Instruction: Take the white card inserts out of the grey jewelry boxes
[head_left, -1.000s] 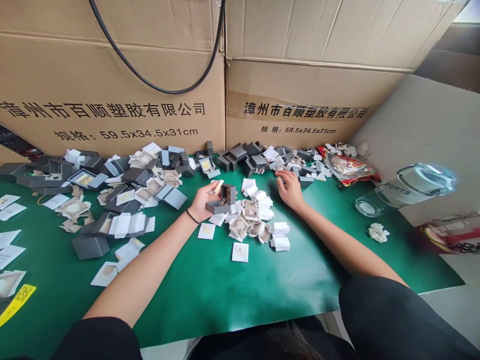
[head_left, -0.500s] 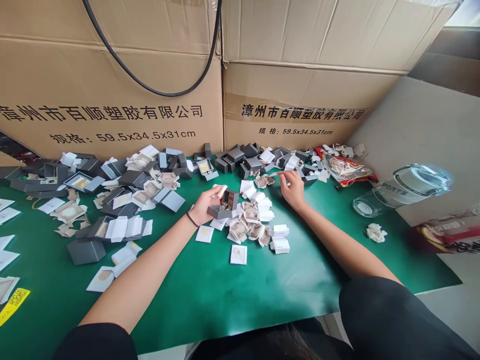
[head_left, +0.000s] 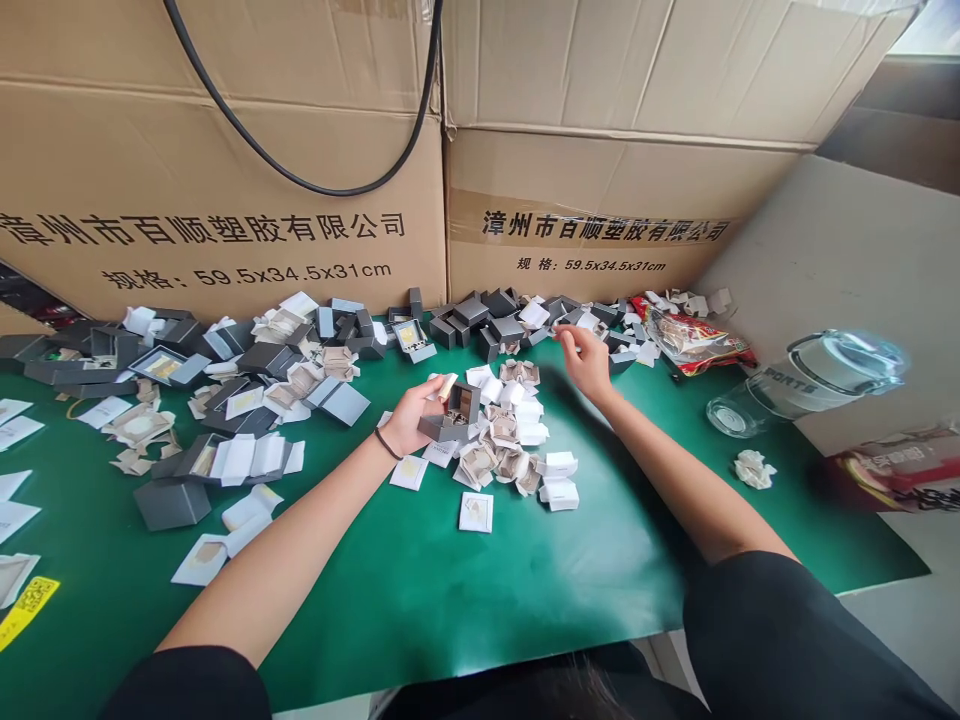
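At left, gray boxes [head_left: 171,505], some with white papers [head_left: 240,456]. Held centrally in left hand [head_left: 415,418], open box [head_left: 442,429], contents [head_left: 457,413] indistinct, plus pale scrap [head_left: 448,386]. Curled right hand [head_left: 588,362] near far boxes [head_left: 505,329], grip unclear. Bottle [head_left: 780,390] farther right. Beneath, green worktop [head_left: 585,580]; behind, cartons [head_left: 300,130].

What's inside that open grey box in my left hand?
Inside the open grey box in your left hand, brownish surfaces and small pale bits show, too small to identify. The box's near wall hides the bottom, so anything lying there can't be seen.
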